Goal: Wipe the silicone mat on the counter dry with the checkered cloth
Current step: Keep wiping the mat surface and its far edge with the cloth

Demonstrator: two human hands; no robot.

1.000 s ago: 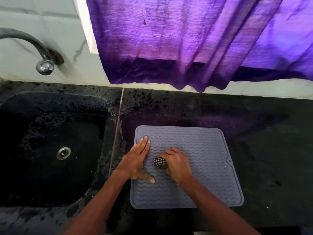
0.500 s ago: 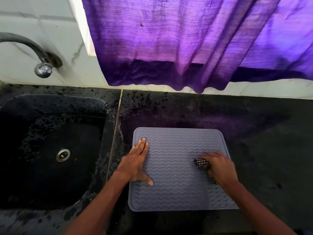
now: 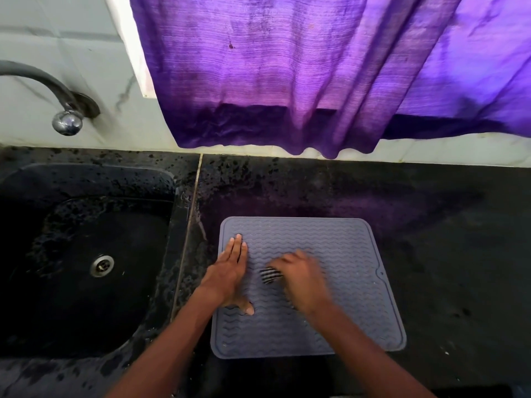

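Because the mat (image 3: 330, 239) is thin, soft silicone, which I judge to be light and likely to slide on the dark counter (image 3: 445, 239), I press my left hand (image 3: 230, 271) flat with straight fingers on its left edge, on the side of the sink (image 3: 161, 179). My right hand (image 3: 301, 280), blurred, curls over the bunched checkered cloth (image 3: 270, 275) near the mat's middle. The cloth looks limp and small, so I think it is best held as a wad under the palm.

right hand (image 3: 301, 278) + checkered cloth (image 3: 270, 275) | from silicone mat (image 3: 344, 248) right edge to middle
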